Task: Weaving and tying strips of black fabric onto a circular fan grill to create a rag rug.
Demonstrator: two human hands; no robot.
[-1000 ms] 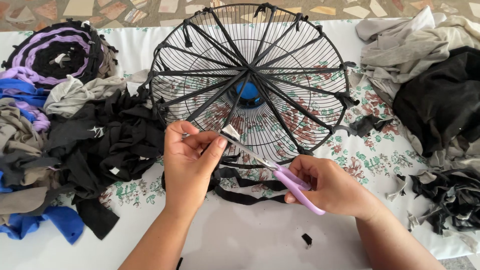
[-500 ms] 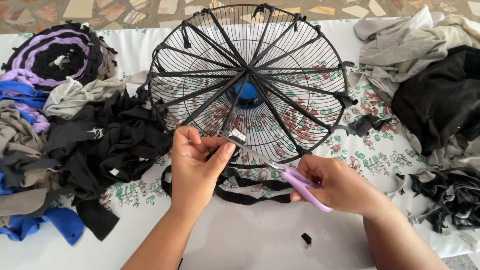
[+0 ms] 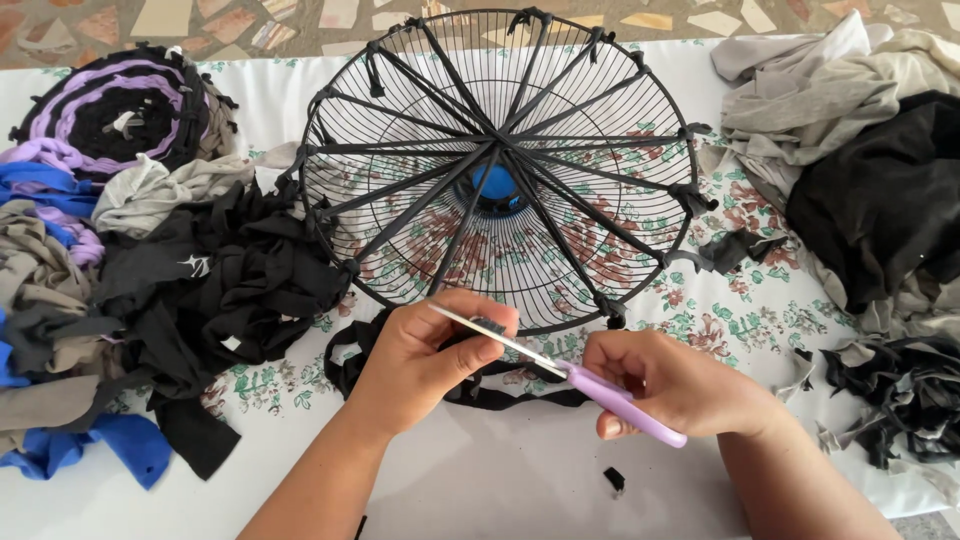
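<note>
The black fabric strip (image 3: pixel 500 395) lies on the white table surface (image 3: pixel 500 480) just below the near rim of the fan guard (image 3: pixel 500 170), looping from the left of the left hand across to the right hand. A short part of it is pinched in the left hand (image 3: pixel 425 360): thumb and fingers are curled tight around it, which lifts that part off the table and presents it to the blades.

The right hand (image 3: pixel 680 385) grips the purple handles of the scissors (image 3: pixel 560 370). Its fingers are closed around the handles; the blades appear nearly together, pointing left and slightly up, with their tips lying over the left hand's knuckles. This angle brings the cutting edge across the held strip, beside the fingers.

The fan guard, a round black wire grille with a blue hub, rests tilted on the floral cloth (image 3: pixel 740 310). About 12 black strips run from the hub to the rim like spokes, each knotted at the rim, so the grille serves as a frame for them.

A small black offcut (image 3: pixel 614 480) lies on the table near the right wrist.

At left, a pile of black, grey and blue fabric (image 3: pixel 150 300) sits within reach of the left hand, with a round purple-and-black woven piece (image 3: pixel 115 105) behind it. At right, a heap of grey and black cloth (image 3: pixel 860 180) lies well apart from the hands.
</note>
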